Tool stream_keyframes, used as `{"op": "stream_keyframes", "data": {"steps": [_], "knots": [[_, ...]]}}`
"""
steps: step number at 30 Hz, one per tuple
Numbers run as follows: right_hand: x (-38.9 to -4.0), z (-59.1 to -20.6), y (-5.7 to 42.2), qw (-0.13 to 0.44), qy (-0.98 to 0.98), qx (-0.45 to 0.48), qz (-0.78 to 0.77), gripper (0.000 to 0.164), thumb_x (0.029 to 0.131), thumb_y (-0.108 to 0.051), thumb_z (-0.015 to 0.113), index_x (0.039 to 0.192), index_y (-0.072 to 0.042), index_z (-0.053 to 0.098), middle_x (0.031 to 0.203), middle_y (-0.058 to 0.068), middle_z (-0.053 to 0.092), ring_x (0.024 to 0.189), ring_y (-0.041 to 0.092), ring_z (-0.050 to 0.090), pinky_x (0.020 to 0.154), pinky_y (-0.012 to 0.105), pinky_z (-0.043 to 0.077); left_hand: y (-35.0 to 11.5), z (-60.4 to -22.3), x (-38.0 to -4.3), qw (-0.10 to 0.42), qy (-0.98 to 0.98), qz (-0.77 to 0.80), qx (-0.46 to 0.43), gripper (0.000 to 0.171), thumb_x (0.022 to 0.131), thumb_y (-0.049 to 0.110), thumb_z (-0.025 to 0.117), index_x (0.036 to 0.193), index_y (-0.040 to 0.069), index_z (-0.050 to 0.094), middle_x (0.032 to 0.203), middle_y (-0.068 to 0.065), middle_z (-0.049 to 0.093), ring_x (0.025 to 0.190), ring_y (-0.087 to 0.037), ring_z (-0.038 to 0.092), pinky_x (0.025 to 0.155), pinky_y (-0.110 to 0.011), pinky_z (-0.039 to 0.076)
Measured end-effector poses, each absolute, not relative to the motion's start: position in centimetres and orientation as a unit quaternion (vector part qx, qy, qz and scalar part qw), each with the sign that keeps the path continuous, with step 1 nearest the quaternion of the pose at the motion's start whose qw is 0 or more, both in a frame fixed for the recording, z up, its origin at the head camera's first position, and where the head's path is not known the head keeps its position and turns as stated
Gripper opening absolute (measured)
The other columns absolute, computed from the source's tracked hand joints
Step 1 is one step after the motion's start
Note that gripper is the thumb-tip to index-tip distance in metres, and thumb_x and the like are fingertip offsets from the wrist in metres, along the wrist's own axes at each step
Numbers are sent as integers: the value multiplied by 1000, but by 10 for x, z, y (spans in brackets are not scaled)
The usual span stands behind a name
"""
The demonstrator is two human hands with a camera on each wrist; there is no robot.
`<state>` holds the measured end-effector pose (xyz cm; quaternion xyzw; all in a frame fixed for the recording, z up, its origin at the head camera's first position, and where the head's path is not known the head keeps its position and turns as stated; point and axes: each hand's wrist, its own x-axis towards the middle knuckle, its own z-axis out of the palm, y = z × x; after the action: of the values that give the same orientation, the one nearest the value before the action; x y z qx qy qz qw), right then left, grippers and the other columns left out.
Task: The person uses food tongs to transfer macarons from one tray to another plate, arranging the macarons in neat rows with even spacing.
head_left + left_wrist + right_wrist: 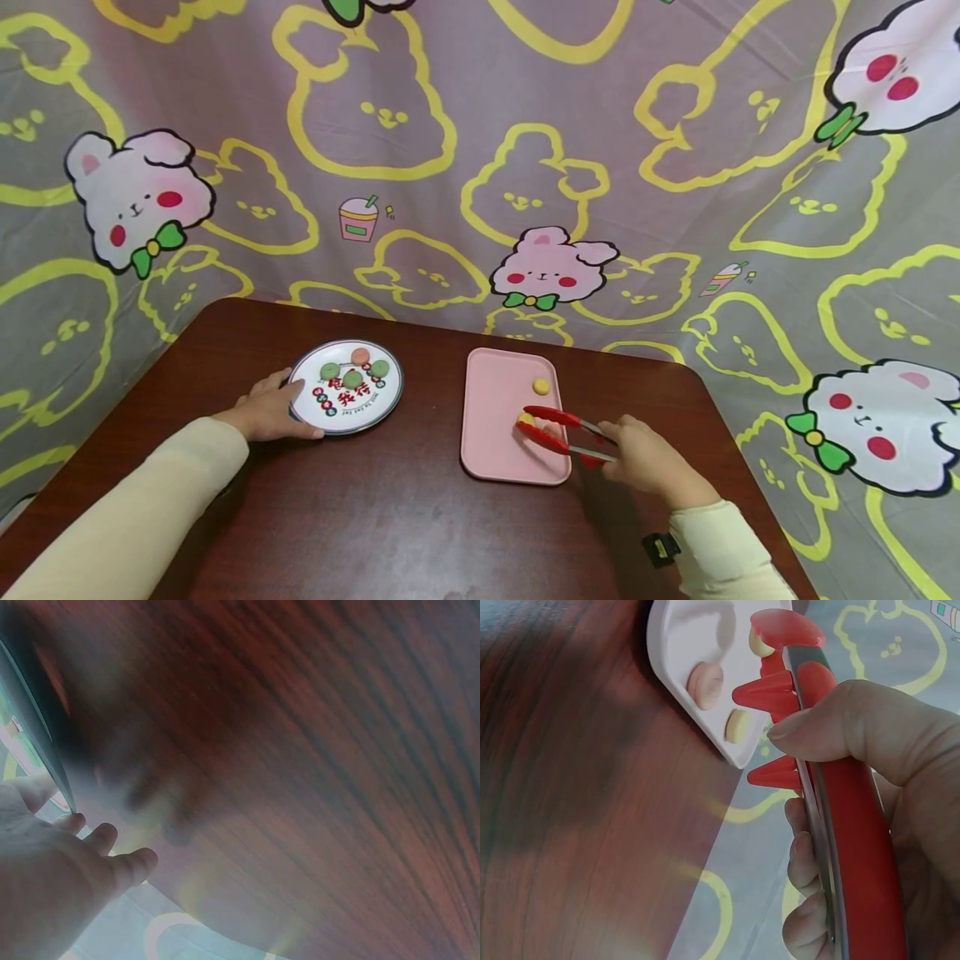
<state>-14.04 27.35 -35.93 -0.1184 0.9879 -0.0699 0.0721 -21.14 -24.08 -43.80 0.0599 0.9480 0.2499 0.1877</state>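
My left hand (273, 408) grips the left rim of a round white plate (307, 414) with red lettering. On the plate are a pink macaron (361, 357) and three green macarons (352, 379). Red-tipped metal tongs (581, 447) are in my right hand (648, 457), thumb along one arm and fingers round the other. Between the tong tips, over the pink tray (487, 417), sits a yellow macaron (527, 419). Another yellow macaron (541, 386) lies near the tray's right side. The right wrist view also shows a pink macaron (706, 685) on the tray, partly covered by the tongs in the head view.
Plate and tray stand apart on a dark brown wooden table (360, 508), with the plate to the left. A grey curtain (420, 208) printed with yellow outlines and cartoon bunnies hangs behind the table and along its sides.
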Motion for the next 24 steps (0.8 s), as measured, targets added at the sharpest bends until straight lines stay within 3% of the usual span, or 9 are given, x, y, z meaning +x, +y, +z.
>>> {"op": "stream_keyframes", "data": {"steps": [24], "knots": [[-161,-351,265,31,984,-152,-89,45,69,-8,75,112,-1,66,80,6,52,70,19,47,61,33,44,-240,-439,-212,189,949,247,60,120,68,58,79,144,-16,22,146,-38,7,131,-59,8,102,-73,15]]}}
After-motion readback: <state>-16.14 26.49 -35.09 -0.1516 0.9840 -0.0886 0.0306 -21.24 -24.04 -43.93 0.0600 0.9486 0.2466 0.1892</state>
